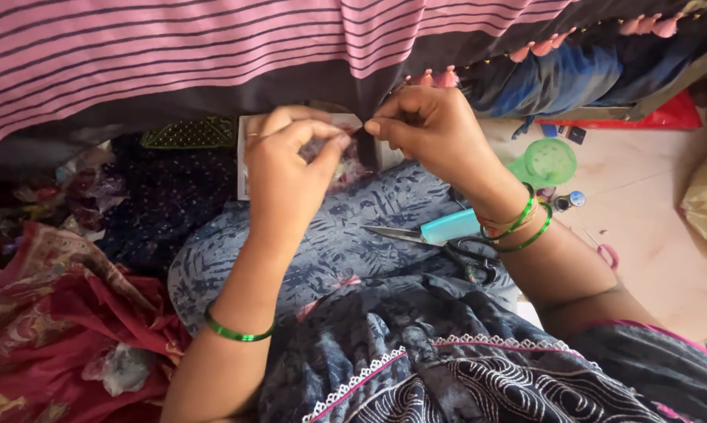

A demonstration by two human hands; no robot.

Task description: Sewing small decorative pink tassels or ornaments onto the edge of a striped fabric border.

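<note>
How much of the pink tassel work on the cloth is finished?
Looks done: a row of pink tassels already hangs along the dark edge of the striped cloth. In hand: the left hand and right hand pinch that edge together, each in a tight grip. Left: the edge by the hands shows no tassels. The scissors lie unused on the lap.

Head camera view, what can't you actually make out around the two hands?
- What the left hand and right hand pinch: too small, hidden by the fingertips.
- White flat box: contents hidden by the left hand.
- Black-handled scissors: handles partly hidden by the right wrist.
- Pink striped dark cloth: cut off by the top edge.
</note>
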